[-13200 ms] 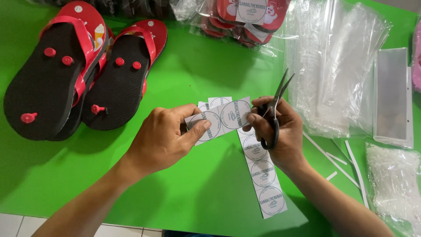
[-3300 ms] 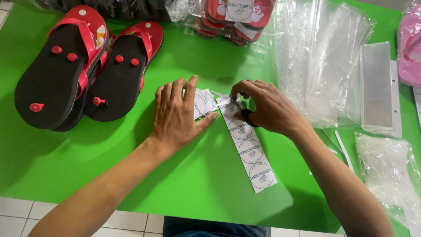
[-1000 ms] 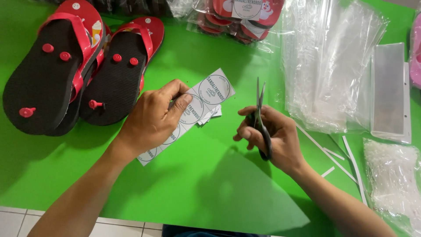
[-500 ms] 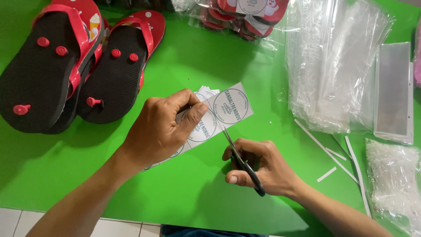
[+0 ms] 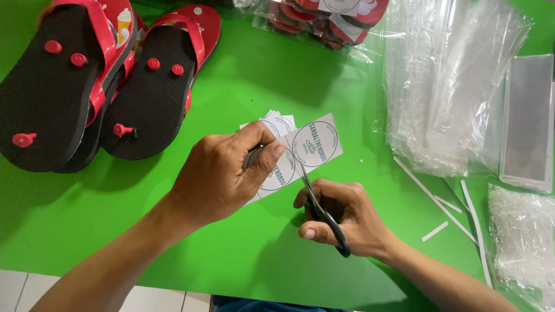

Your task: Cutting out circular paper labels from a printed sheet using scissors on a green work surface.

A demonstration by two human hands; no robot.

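My left hand [image 5: 222, 173] pinches a white paper strip of round printed labels [image 5: 300, 156] above the green table [image 5: 243, 75]. My right hand [image 5: 341, 219] grips black-handled scissors [image 5: 318, 199], whose blades reach into the strip between two labels. A small pile of cut square labels [image 5: 276, 121] lies on the table just behind the strip.
Red and black flip-flops [image 5: 98, 81] lie sole-up at the far left. Bagged flip-flops [image 5: 324, 20] sit at the back. A stack of clear plastic bags [image 5: 451, 86], a clear box [image 5: 529, 121], a bag of white fasteners [image 5: 520, 242] and thin paper offcuts [image 5: 436, 199] fill the right.
The strip was lifted from the table into my left hand and turned. My right hand brought the scissors under it, and the blades now meet the strip between labels.
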